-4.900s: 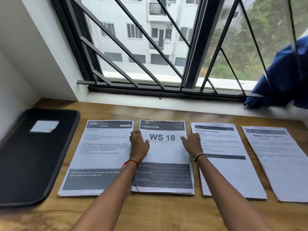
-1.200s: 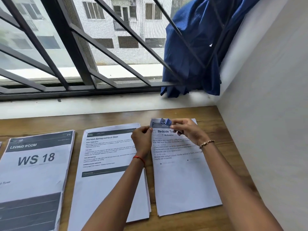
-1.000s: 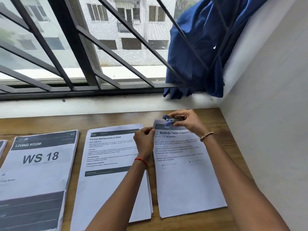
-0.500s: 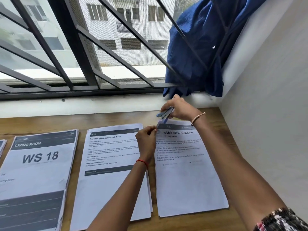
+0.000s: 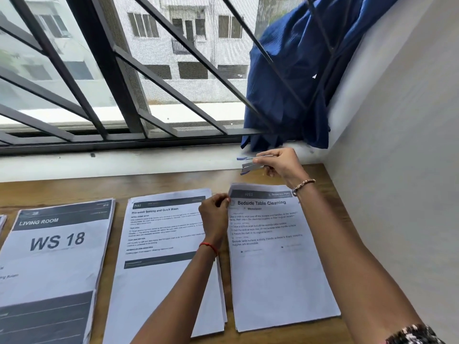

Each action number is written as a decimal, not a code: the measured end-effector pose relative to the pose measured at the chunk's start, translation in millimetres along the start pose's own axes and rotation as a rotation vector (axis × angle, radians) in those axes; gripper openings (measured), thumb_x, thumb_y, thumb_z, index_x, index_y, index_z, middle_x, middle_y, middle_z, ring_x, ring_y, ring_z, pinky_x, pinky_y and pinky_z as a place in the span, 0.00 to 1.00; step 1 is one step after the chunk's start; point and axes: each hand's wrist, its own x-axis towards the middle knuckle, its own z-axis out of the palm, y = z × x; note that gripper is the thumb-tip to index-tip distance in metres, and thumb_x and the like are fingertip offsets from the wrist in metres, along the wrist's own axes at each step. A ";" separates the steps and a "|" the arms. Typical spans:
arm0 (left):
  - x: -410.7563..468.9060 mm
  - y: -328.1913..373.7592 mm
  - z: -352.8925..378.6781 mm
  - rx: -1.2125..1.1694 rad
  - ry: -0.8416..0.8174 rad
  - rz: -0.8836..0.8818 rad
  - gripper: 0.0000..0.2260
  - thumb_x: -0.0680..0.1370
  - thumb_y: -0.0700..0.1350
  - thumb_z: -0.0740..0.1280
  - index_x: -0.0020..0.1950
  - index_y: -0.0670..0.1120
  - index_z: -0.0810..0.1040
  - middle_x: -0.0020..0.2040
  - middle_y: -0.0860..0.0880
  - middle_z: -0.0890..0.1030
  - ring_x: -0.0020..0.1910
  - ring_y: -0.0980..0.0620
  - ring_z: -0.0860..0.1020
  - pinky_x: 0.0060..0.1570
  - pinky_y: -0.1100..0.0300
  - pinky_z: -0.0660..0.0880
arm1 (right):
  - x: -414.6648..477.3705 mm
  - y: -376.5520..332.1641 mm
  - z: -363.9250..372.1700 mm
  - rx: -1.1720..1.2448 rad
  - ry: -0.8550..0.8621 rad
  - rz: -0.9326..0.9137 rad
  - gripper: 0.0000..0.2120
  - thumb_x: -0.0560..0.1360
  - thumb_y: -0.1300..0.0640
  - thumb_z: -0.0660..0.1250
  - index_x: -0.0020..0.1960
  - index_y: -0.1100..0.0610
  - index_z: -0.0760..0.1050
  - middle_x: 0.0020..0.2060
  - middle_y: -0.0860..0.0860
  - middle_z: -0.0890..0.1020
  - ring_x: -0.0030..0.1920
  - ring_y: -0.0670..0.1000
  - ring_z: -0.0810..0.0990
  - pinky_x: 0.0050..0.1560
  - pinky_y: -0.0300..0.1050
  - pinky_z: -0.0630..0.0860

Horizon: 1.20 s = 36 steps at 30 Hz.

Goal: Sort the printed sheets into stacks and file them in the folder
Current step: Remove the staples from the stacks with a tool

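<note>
My left hand point(image 5: 214, 214) pinches the top-left corner of the Bedside Table Cleaning stack point(image 5: 278, 269), rightmost on the desk point(image 5: 173, 184), likely to hold its sheets squared, while my right hand point(image 5: 282, 165) grips a small stapler point(image 5: 250, 166), hinged open, just beyond its top edge.

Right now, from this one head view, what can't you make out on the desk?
Head view:
- Stapler: the right hand covers its rear half; staples inside cannot be seen.
- Bedside Table Cleaning stack: body text blurred; the left hand pinching its top left corner hides any staple there.
- WS 18 stack: bottom cut off by the lower edge.
- Leftmost stack: only a sliver at the left edge; title unseen.
</note>
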 end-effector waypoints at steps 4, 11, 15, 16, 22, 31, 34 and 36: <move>1.8 -2.3 1.0 -0.020 0.002 -0.022 0.05 0.73 0.33 0.67 0.45 0.38 0.83 0.39 0.49 0.81 0.39 0.53 0.78 0.40 0.72 0.73 | 3.9 12.5 4.4 0.258 0.118 0.083 0.07 0.66 0.67 0.73 0.34 0.63 0.75 0.19 0.48 0.72 0.19 0.43 0.64 0.19 0.34 0.59; 4.8 -8.0 0.7 0.007 -0.017 -0.010 0.06 0.73 0.35 0.68 0.47 0.39 0.84 0.43 0.46 0.84 0.40 0.54 0.79 0.42 0.65 0.74 | 10.1 32.1 9.0 0.636 0.136 0.246 0.14 0.71 0.54 0.72 0.33 0.55 0.69 0.23 0.50 0.72 0.18 0.42 0.62 0.17 0.33 0.58; 4.9 -7.7 1.2 -0.019 -0.040 -0.015 0.06 0.74 0.35 0.67 0.47 0.39 0.84 0.43 0.45 0.84 0.40 0.54 0.79 0.43 0.66 0.76 | 14.7 35.6 19.2 0.393 0.245 0.209 0.17 0.68 0.49 0.74 0.31 0.60 0.75 0.17 0.49 0.69 0.15 0.43 0.61 0.16 0.32 0.57; 5.2 -7.3 1.3 -0.027 -0.047 -0.011 0.06 0.74 0.35 0.67 0.47 0.39 0.83 0.43 0.45 0.84 0.40 0.54 0.79 0.44 0.63 0.77 | 16.1 34.0 21.6 0.353 0.247 0.181 0.17 0.68 0.49 0.74 0.31 0.61 0.75 0.18 0.50 0.71 0.15 0.43 0.61 0.16 0.32 0.57; 4.0 -6.7 1.4 -0.035 -0.058 0.012 0.06 0.74 0.36 0.67 0.48 0.41 0.84 0.41 0.48 0.83 0.41 0.53 0.80 0.46 0.60 0.78 | 19.4 25.0 38.9 0.191 0.189 -0.010 0.19 0.68 0.51 0.74 0.30 0.63 0.72 0.22 0.52 0.70 0.19 0.45 0.64 0.20 0.37 0.62; 4.3 -7.9 3.5 -0.006 -0.029 0.038 0.07 0.74 0.37 0.68 0.49 0.40 0.83 0.44 0.45 0.84 0.41 0.52 0.81 0.46 0.59 0.78 | 9.4 30.6 45.6 0.133 0.112 -0.074 0.20 0.68 0.52 0.73 0.39 0.71 0.76 0.25 0.51 0.75 0.20 0.42 0.67 0.21 0.35 0.63; 3.9 -7.2 3.3 -0.005 -0.021 0.043 0.07 0.74 0.37 0.68 0.49 0.39 0.83 0.44 0.44 0.84 0.41 0.52 0.80 0.46 0.59 0.78 | 10.5 32.7 45.4 0.088 0.090 -0.060 0.20 0.68 0.52 0.73 0.39 0.71 0.77 0.24 0.51 0.74 0.20 0.43 0.66 0.22 0.36 0.62; 4.0 -8.3 3.9 -0.013 -0.019 0.033 0.07 0.74 0.37 0.68 0.49 0.40 0.83 0.44 0.44 0.84 0.41 0.52 0.80 0.46 0.59 0.78 | 12.3 32.7 45.6 0.068 0.077 -0.051 0.22 0.68 0.51 0.73 0.41 0.72 0.77 0.24 0.52 0.73 0.21 0.44 0.64 0.22 0.37 0.61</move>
